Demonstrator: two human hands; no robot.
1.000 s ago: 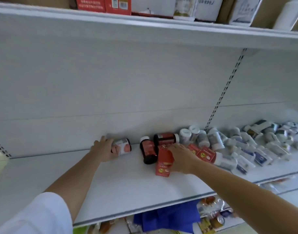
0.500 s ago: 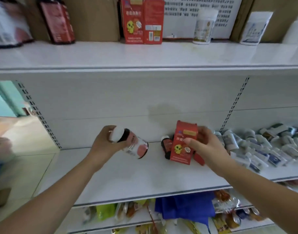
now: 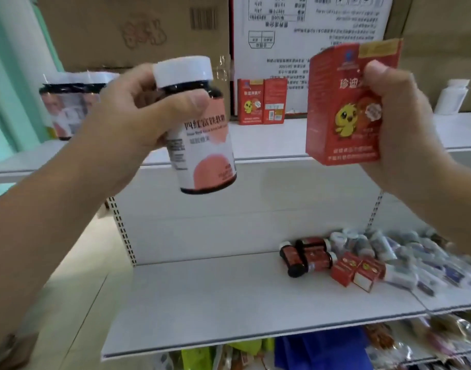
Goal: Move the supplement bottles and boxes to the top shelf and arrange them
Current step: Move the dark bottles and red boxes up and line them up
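Note:
My left hand (image 3: 138,116) grips a dark supplement bottle (image 3: 202,145) with a white cap and a pink-and-white label, held upright in front of the top shelf (image 3: 269,153). A red box (image 3: 346,110) with a yellow chick on it is held upright in my right hand (image 3: 405,124), level with that shelf's edge. Two matching red boxes (image 3: 261,101) stand at the back of the top shelf. A wrapped pack of dark bottles (image 3: 68,102) stands at its left end. On the middle shelf (image 3: 229,303) lie dark red bottles (image 3: 306,256), two red boxes (image 3: 357,269) and several white bottles (image 3: 405,252).
Large cardboard cartons (image 3: 138,30) stand behind the top shelf goods, with a white bottle (image 3: 452,96) at the far right. Blue and green packets (image 3: 309,351) fill the shelf below. A teal wall (image 3: 4,89) borders the left.
Both hands have risen from the middle shelf to the top shelf's height, carrying the bottle and the red box. The bottle now stands upright instead of lying tilted.

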